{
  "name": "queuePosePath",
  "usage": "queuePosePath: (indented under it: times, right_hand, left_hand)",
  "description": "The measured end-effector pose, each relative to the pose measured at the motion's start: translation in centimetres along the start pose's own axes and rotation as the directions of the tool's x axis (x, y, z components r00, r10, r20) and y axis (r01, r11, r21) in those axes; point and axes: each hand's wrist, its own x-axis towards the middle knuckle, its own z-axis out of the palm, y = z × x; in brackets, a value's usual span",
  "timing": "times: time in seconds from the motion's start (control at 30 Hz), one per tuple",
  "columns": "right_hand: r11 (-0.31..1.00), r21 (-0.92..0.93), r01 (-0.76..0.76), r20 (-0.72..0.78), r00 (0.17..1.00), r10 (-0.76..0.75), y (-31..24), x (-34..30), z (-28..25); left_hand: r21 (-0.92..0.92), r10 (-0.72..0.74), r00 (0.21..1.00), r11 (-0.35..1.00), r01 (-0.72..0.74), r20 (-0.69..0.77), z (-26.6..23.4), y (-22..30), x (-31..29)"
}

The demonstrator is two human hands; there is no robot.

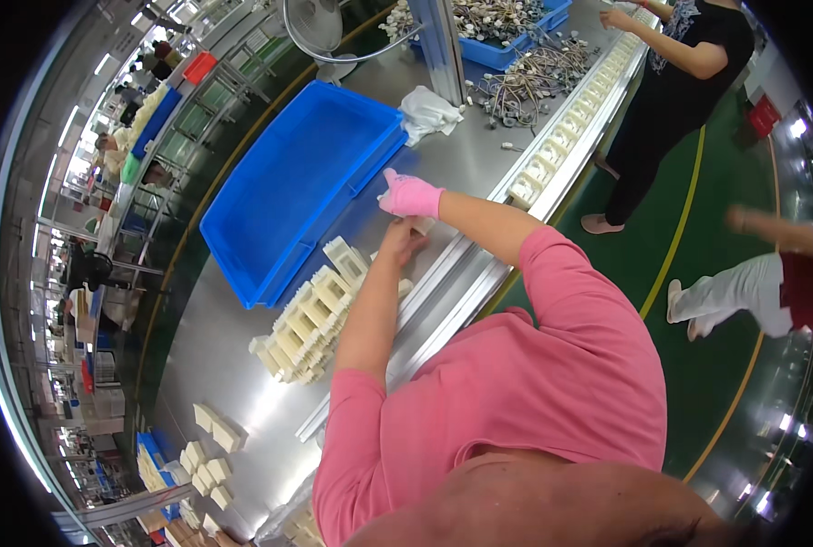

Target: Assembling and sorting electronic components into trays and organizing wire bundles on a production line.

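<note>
My left hand point(403, 240), bare, is closed around a small cream plastic piece point(424, 224) that shows only in part. Just above it, my right hand point(410, 197) wears a pink glove. Its fingers are curled, and whatever they grip is hidden. Both hands are close together over the metal bench, between a blue bin point(301, 173) and the rail track. Beside my left forearm, cream plastic housings point(310, 314) are stacked in a long row.
A rail track point(566, 150) carries a line of cream housings toward a co-worker point(698, 68) in black. Loose wired parts point(525, 87) and a white cloth point(430, 114) lie beyond the bin. More cream pieces point(210, 469) sit at lower left. Another person point(753, 283) is at right.
</note>
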Motion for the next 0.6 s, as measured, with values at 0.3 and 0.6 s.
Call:
queuePosePath:
  times: [0.3, 0.6]
  right_hand:
    - [0.946, -0.305, -0.107, 0.126, 0.98, 0.151, 0.2, -0.2, -0.2]
    - [0.928, -0.366, -0.065, 0.049, 0.995, 0.089, 3.1, 2.5, -3.0]
  left_hand:
    - [0.963, 0.528, 0.816, 0.014, 0.27, -0.237, 0.1, 2.0, -5.3]
    - [0.927, 0.359, 0.859, 0.221, 0.302, -0.365, -3.2, -0.9, -4.1]
